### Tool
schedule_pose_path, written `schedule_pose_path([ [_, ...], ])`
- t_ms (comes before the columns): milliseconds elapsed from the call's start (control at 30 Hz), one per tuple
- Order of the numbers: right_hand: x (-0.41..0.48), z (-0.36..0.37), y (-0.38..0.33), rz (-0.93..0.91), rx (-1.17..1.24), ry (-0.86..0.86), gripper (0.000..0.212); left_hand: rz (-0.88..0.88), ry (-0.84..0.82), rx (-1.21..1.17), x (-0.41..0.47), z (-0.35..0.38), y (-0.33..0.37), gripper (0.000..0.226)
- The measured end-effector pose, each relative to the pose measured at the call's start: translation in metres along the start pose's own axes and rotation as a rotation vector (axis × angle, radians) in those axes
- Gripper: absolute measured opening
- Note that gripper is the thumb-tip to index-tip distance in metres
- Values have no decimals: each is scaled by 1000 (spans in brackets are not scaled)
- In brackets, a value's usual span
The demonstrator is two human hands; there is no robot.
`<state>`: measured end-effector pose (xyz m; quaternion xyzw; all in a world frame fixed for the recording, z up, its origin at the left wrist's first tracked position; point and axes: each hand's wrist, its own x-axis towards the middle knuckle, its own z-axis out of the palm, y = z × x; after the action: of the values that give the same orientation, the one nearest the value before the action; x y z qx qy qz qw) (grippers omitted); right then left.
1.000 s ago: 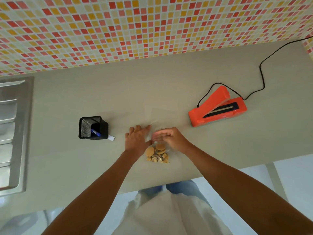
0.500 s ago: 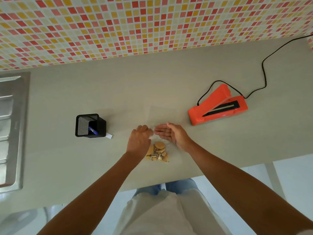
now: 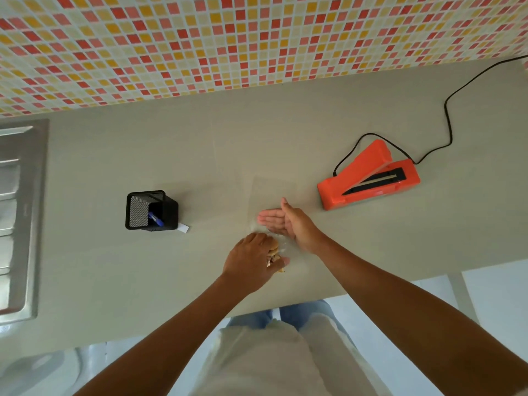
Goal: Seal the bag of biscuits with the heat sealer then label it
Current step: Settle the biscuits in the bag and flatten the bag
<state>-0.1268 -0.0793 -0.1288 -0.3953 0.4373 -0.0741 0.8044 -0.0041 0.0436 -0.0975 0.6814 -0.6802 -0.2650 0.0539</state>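
Head view: the left hand [image 3: 253, 260] lies palm-down over the biscuits [image 3: 275, 247] inside the clear bag [image 3: 273, 192], fingers curled loosely on the filled end; whether it grips or merely presses cannot be determined. The right hand [image 3: 285, 221] is flat with fingers extended and together, edge-on to the bag's middle, just beyond the biscuits, holding nothing. The bag lies flat on the desk [image 3: 285, 124] near its front edge, its unfilled end extending away from the person. The orange heat sealer [image 3: 368, 177] stands to the right of the bag, apart from it, with its arm raised and the sealing strip exposed; a black cord [image 3: 448, 118] runs from it toward the back right. To the left, a black mesh pen holder [image 3: 151, 211] contains a blue pen [image 3: 155, 219]; a small white label [image 3: 183, 228] lies against its base. A steel sink [image 3: 20, 218] occupies the far left.
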Motion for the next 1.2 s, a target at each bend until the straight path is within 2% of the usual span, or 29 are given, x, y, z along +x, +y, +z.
schedule_pose_path([
  [333,18,14,-7,18,-122,-123,79,-46,-56,92,-3,-9,5,61],
  [733,42,-20,-29,-162,38,97,72,-34,-104,143,2,-2,-2,72],
  [967,51,-24,-43,-262,-35,205,65,-59,-141,122,1,-8,3,69],
  [1033,43,-14,-42,-284,-25,178,68,-67,-150,124,0,-10,5,69],
  [1100,33,0,-34,-255,-37,81,74,-87,-158,99,0,-11,5,69],
  [1200,21,19,-10,-175,-169,-74,76,-114,-174,67,0,-9,4,68],
])
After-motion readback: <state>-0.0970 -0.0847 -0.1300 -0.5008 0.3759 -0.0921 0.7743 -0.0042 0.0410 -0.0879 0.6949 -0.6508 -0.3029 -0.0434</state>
